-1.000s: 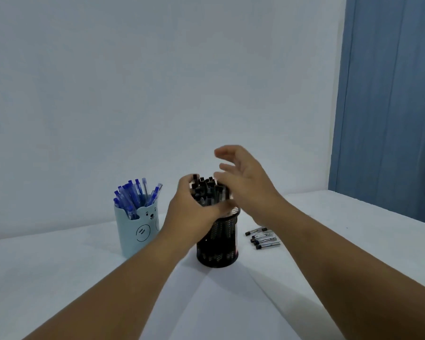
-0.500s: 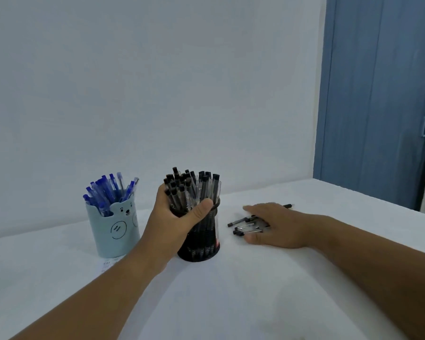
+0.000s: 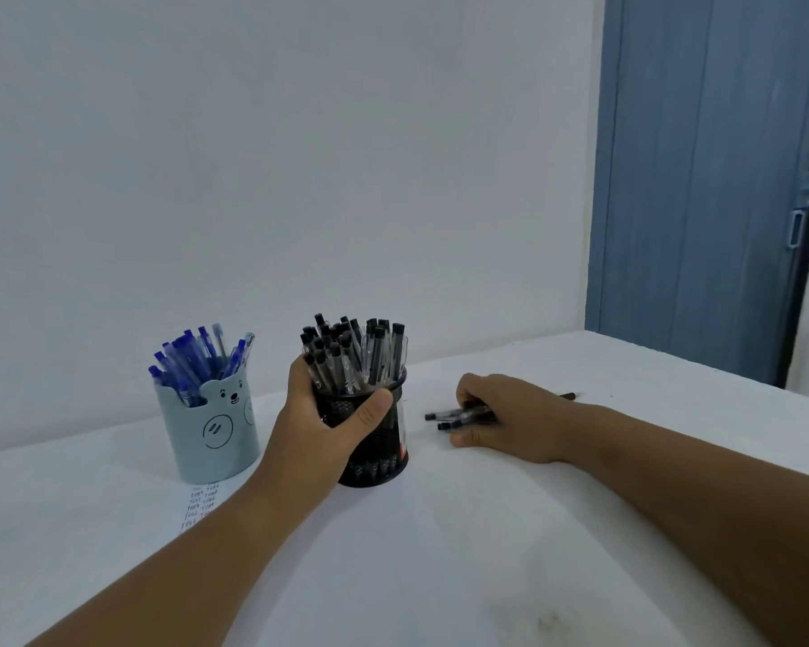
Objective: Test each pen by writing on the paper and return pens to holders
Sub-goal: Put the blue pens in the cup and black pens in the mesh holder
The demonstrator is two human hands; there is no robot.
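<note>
A black mesh holder [image 3: 384, 441] full of black-capped pens [image 3: 356, 352] stands mid-table. My left hand [image 3: 318, 431] grips its rim, thumb across the front. To its right, several loose black pens [image 3: 449, 418] lie on the table, and my right hand [image 3: 510, 415] curls over them, gathering them under the fingers. A pale blue bear-faced holder [image 3: 216, 427] with blue pens [image 3: 197, 361] stands to the left. A white paper [image 3: 202, 504] with handwritten lines lies partly under that blue holder.
The white table [image 3: 440, 576] runs to a white wall behind the holders. A blue door [image 3: 701, 179] stands at the far right beyond the table's corner. One dark pen tip [image 3: 570, 395] pokes out behind my right wrist.
My right hand dropped from above the black holder to the loose pens on the table and closed its fingers over them. My left hand kept its grip on the holder.
</note>
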